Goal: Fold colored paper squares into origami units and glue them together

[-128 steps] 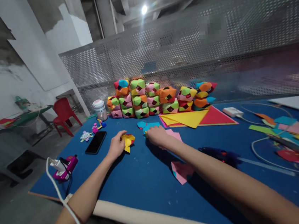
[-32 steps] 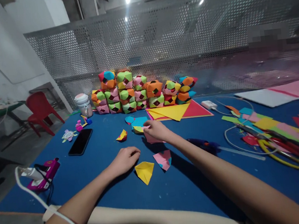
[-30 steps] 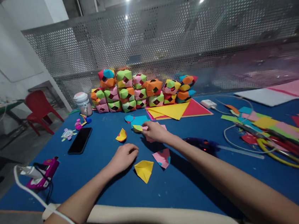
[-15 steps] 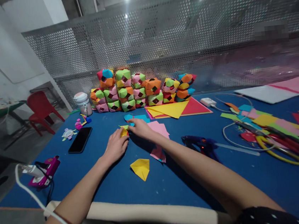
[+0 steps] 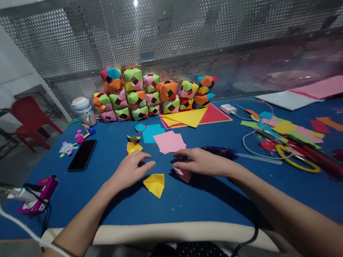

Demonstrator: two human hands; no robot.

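My left hand [image 5: 132, 170] is open, its fingers apart and nothing in them. It hovers between a small yellow folded paper piece with a red edge [image 5: 134, 147] and a larger yellow folded paper piece [image 5: 155, 185] lying on the blue table [image 5: 122, 215]. My right hand [image 5: 200, 162] is open, palm down, fingers stretched over a pink folded paper piece [image 5: 185, 175]. Its fingers partly hide that piece, and whether they touch it I cannot tell. Beyond the hands lie pink square sheets [image 5: 169, 141] and blue sheets [image 5: 153, 133].
Several folded paper balls [image 5: 136, 98] are stacked along the back by the perforated metal screen [image 5: 113, 36]. A glue gun [image 5: 223, 151] lies behind my right hand. Paper scraps and yellow-handled scissors [image 5: 297, 163] are at right. A phone [image 5: 82, 155] and purple power socket [image 5: 40, 194] are at left.
Both hands have drawn back from the small yellow piece and moved apart. My right hand moved right to the pink folded piece. The view has shifted slightly.
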